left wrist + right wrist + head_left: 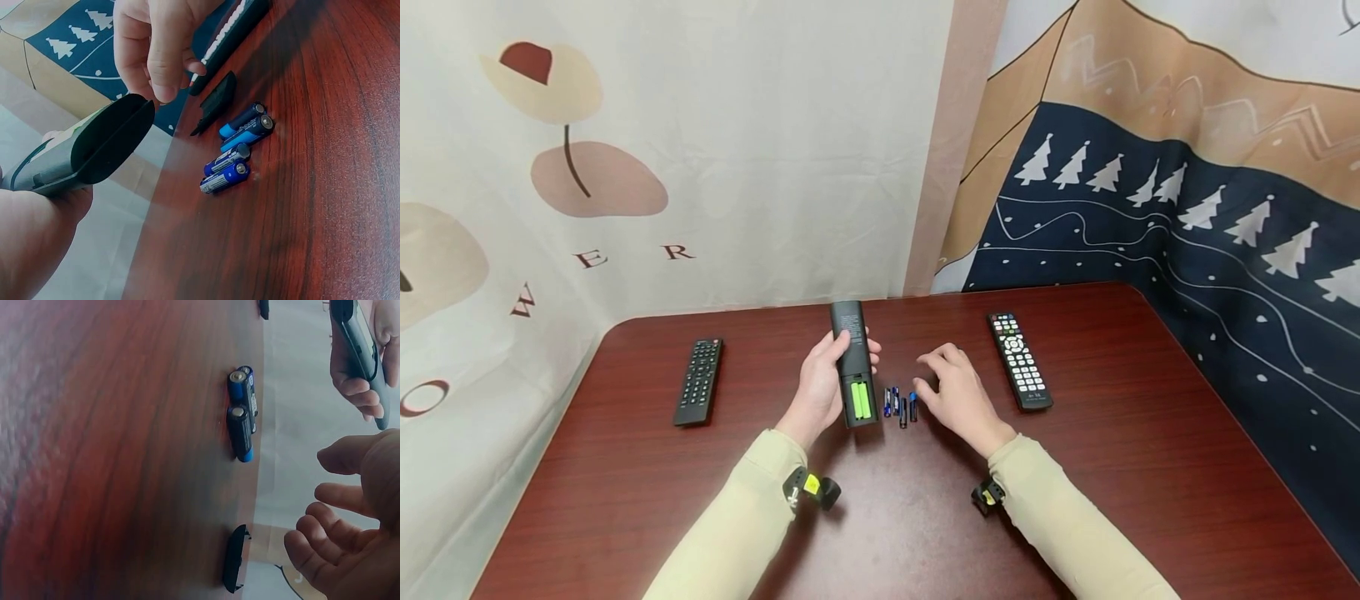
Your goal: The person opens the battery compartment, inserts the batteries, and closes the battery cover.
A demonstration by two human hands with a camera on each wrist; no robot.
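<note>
My left hand point(820, 387) grips a black remote control point(852, 350), its back facing up and the thumb laid across it. The battery compartment is uncovered, and two bright green batteries point(861, 400) lie side by side inside. My right hand point(957, 393) hovers over the table to the right, fingers loosely bent and apart, with nothing between them. Several blue and dark loose batteries point(225, 177) lie on the table between the hands. Near the right hand, a black battery cover point(234, 559) rests on the table; in the head view that hand hides it.
A black remote point(699, 382) lies on the left of the dark red table point(880, 542). Another remote with white buttons point(1020, 362) is on the right. Behind the far edge hang a pale curtain point(775, 167) and a patterned navy cloth point(1150, 233).
</note>
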